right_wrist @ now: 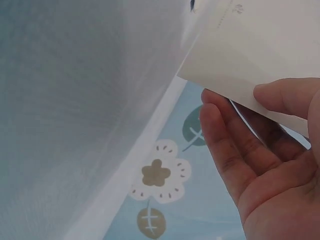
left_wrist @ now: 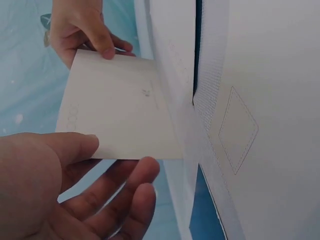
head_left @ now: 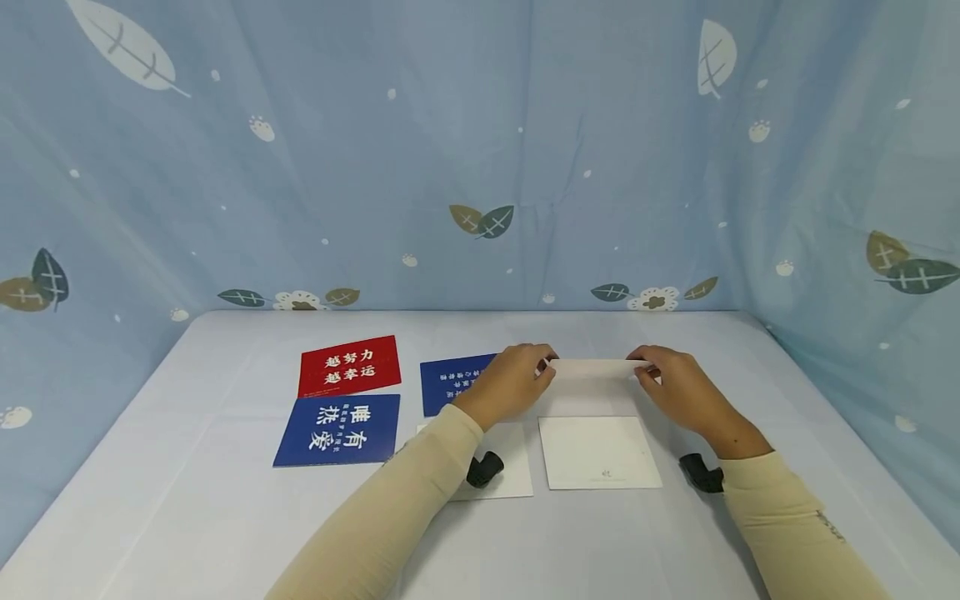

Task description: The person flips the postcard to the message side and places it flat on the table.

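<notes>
Both hands hold a cream postcard (head_left: 592, 369) raised on its edge above the table. My left hand (head_left: 517, 379) pinches its left side, thumb on the near face and fingers behind. My right hand (head_left: 678, 387) pinches the right side the same way. In the left wrist view the card's plain back (left_wrist: 112, 100) shows small printed marks, its lower edge close to the tabletop. The right wrist view has the right thumb (right_wrist: 287, 97) lying flat on the card. Just in front of the held card lies another cream postcard (head_left: 600, 454), back side up.
A red card (head_left: 348, 367) with white characters lies at the left, touching a blue card (head_left: 337, 429). Another blue card (head_left: 442, 387) is partly behind my left hand. My left forearm covers part of a cream card (head_left: 513, 475). A patterned blue curtain (head_left: 525, 150) hangs behind the white table (head_left: 210, 500).
</notes>
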